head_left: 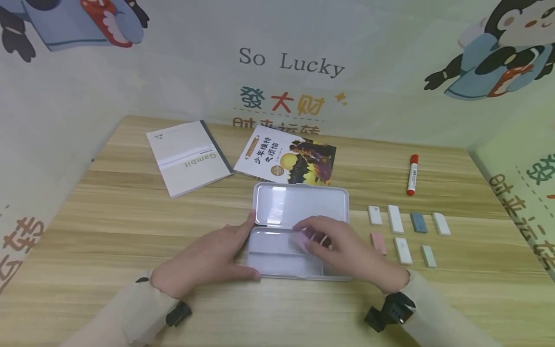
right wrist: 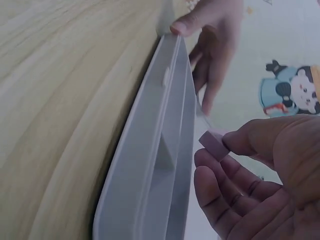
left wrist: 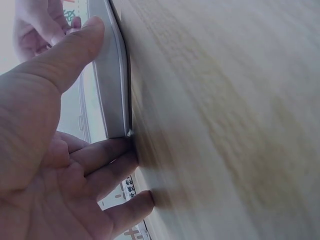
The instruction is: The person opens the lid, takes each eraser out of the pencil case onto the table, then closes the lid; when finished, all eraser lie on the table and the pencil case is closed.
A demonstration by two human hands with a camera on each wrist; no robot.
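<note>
An unfolded white pencil case (head_left: pixel 286 265) has its lid (head_left: pixel 303 205) laid back on the table and divided compartments in its base. My right hand (head_left: pixel 342 246) pinches a small pink eraser (head_left: pixel 300 241) between thumb and fingers, over the long back compartment. In the right wrist view the pink eraser (right wrist: pixel 215 145) sticks out of the fingertips, above the case's rim. At the case's left side, my left hand (head_left: pixel 208 260) is spread, its thumb touching the front left corner and its fingers lying along the side near the hinge.
Right of the case, several erasers stand in two loose rows, among them a blue one (head_left: pixel 418 222) and another pink one (head_left: pixel 378 243). A red marker (head_left: pixel 413 175) lies behind them. Behind the case are a notebook (head_left: pixel 188 156) and an illustrated book (head_left: pixel 286 156).
</note>
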